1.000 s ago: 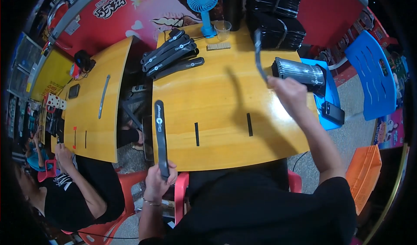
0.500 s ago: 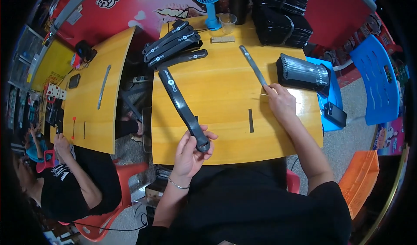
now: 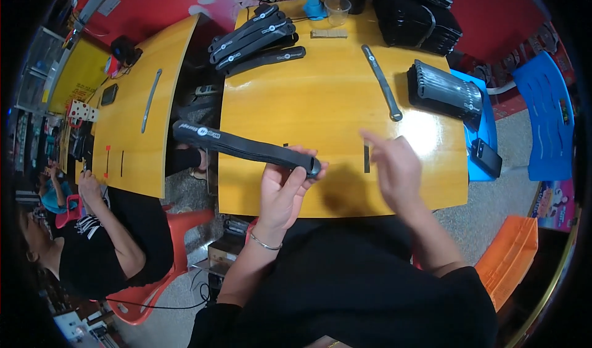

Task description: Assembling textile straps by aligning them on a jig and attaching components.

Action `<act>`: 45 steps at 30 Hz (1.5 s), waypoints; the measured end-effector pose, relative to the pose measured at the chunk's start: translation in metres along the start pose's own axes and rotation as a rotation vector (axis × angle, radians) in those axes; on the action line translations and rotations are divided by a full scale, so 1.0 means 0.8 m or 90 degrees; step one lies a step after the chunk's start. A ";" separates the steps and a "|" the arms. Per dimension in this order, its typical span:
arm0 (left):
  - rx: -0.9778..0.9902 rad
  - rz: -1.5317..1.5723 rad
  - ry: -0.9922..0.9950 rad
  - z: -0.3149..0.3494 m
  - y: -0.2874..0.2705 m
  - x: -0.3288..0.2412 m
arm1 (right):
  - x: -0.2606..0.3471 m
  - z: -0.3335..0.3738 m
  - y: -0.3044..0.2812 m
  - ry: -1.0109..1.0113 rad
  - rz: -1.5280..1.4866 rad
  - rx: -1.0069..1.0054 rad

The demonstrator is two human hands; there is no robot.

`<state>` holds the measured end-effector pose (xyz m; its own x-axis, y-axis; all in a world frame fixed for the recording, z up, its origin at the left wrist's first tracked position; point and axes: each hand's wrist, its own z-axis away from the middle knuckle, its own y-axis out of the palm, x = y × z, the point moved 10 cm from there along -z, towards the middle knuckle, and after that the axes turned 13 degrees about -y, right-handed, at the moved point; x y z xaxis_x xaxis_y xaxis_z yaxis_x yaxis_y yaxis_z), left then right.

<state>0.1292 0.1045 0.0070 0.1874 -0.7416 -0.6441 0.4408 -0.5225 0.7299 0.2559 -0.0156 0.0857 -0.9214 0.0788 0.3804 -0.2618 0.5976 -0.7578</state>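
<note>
My left hand [image 3: 280, 194] is closed round one end of a stack of black straps [image 3: 240, 146], held above the near part of the yellow table [image 3: 308, 104]. The stack points left, past the table's left edge, its layers showing along the side. My right hand [image 3: 399, 172] is in the air near the table's front right, blurred, with its index finger stretched out and nothing visible in it. Beyond it, a single black strap [image 3: 383, 84] with a slotted end lies on the table. A short black strip [image 3: 366, 158] is on the tabletop beside my right fingers.
Bundled straps [image 3: 253, 43] are piled at the far left; another bundle [image 3: 445, 95] lies at the right. Behind stand black packs [image 3: 419, 18], a clear cup [image 3: 337, 11] and a blue fan [image 3: 314, 6]. A phone [image 3: 486, 158] rests on a blue chair. A person [image 3: 98, 243] sits left.
My right hand has let go of the single strap and drawn back toward me. My left hand has swung the stack from pointing away to pointing left. The view has shifted slightly.
</note>
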 end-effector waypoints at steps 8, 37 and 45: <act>-0.118 -0.024 0.094 0.010 -0.006 -0.011 | 0.066 -0.001 0.043 0.007 -0.258 0.028; -0.223 -0.254 0.217 0.020 -0.008 -0.025 | 0.057 0.012 0.098 0.278 -0.625 0.004; -0.189 -0.240 0.282 0.020 -0.004 -0.037 | 0.058 0.021 0.110 0.254 -0.580 0.011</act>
<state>0.1082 0.1219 0.0273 0.2887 -0.2536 -0.9232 0.7589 -0.5273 0.3822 0.1852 0.0273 0.0273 -0.2034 -0.1391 0.9692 -0.8282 0.5524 -0.0946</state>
